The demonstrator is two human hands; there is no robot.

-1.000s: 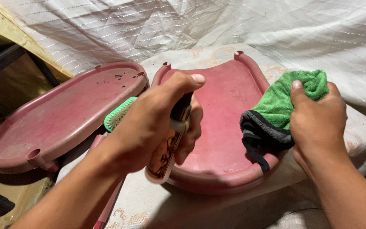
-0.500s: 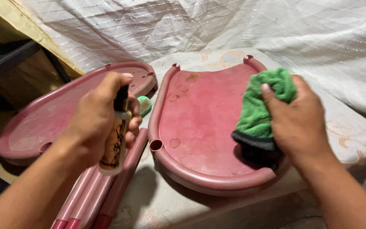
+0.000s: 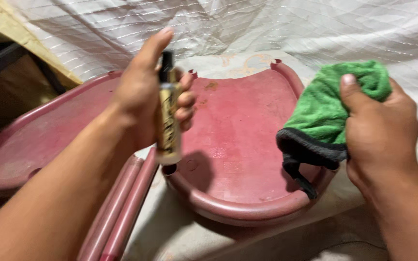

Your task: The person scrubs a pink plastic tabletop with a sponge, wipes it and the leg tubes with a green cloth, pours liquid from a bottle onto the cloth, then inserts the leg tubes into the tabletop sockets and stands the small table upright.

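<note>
Gripping a small spray bottle [image 3: 169, 116] upright, left hand [image 3: 143, 92] closes round it, forefinger over the cap; right hand [image 3: 380, 130] clutches a bunched green cloth [image 3: 332, 104] at the red tray's [image 3: 240, 145] right rim; nozzle direction unclear, so spray could miss the tray; beyond, white sheeting [image 3: 247, 24].

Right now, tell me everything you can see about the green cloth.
The green cloth looks like fluffy microfibre, bright green with a dark grey or black stitched edge and a dark strip hanging from its lower corner. It is bunched up, not spread flat. The right hand grips it, thumb pressed over its top, fingers hidden behind. It sits at the right rim of the nearer reddish plastic tray, its lower edge over the tray's surface; whether it presses on the tray is unclear.
</note>
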